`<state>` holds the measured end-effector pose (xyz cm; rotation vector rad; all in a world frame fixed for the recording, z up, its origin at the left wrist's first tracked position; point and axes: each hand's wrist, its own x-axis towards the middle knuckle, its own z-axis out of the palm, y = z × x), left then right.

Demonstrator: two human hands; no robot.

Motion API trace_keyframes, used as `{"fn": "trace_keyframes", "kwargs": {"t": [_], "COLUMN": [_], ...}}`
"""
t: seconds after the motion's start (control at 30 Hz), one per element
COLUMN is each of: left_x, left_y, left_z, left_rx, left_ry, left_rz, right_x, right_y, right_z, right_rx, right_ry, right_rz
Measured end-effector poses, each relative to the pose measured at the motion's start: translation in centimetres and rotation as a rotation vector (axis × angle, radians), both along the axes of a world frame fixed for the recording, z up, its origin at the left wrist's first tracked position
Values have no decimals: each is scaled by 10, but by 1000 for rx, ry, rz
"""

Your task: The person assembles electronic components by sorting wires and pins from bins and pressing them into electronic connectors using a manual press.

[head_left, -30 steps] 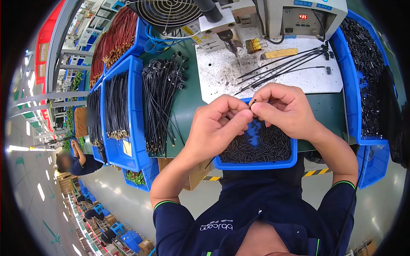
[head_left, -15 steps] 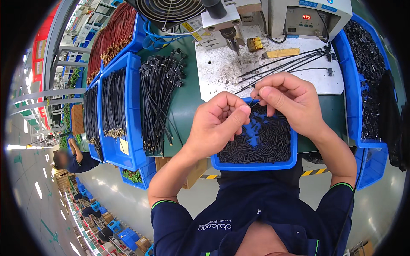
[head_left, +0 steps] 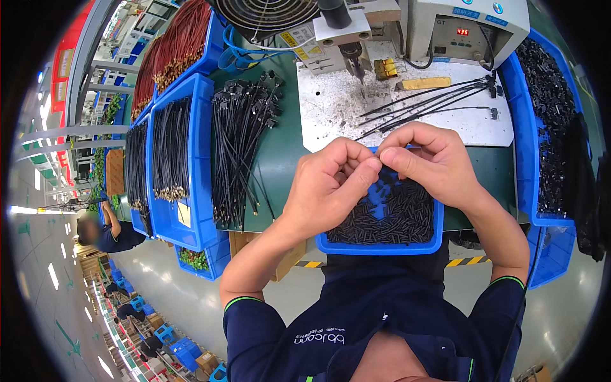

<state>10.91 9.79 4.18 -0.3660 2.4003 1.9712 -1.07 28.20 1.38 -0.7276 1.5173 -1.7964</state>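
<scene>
Thumb and fingers of my left hand (head_left: 334,184) are pinched together, meeting the fingertips of my right hand (head_left: 433,162), which are pinched too. Whatever lies between them is small and hidden by the fingers. Both hands are held over the far part of a blue tray (head_left: 382,248) full of short black tube pieces (head_left: 398,223). Just beyond the fingers, several black cables (head_left: 414,114) with small black connectors at their right ends lie across a white, stained plate (head_left: 331,127).
Above the plate stands a machine with a pointed tip (head_left: 358,67), beside a control box (head_left: 468,38) with a red display. To the left are a loose bundle of black cables (head_left: 235,146) and blue bins (head_left: 200,165) of cables. A blue bin (head_left: 527,140) of black parts stands right.
My hands have come closer together, so their fingertips now touch. The thin dark piece that showed between them is now hidden. The view has shifted slightly.
</scene>
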Motion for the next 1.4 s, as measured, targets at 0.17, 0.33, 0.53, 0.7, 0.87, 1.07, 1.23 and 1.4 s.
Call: {"fn": "trace_keyframes", "kwargs": {"t": [0.17, 0.33, 0.53, 0.7, 0.87, 1.07, 1.23, 1.4], "left_x": [0, -3, -5, -6, 7, 19, 8, 2], "left_y": [1, 5, 4, 14, 9, -20, -31, -35], "left_z": [0, 0, 1, 5, 23, 28, 17, 18], "left_rx": [26, 25, -78, -67, -94, 30, 56, 44], "left_ry": [16, 28, 63, 62, 22, -93, -119, -139], "left_rz": [37, 38, 10, 35, 90, 133, 98, 63], "right_x": [-5, 2, 4, 8, -5, -22, -50, -114], "right_y": [2, -1, -1, 1, 35, 151, 241, 265], "right_z": [9, 3, -4, -5, 32, 50, 49, 24], "right_rx": [-25, -53, -84, -79, -43, 154, 913, 1260], "right_ry": [-85, -35, 29, 104, 175, 691, 814, 1069], "right_rz": [-32, -45, -80, -183, -318, -825, -586, -508]}}
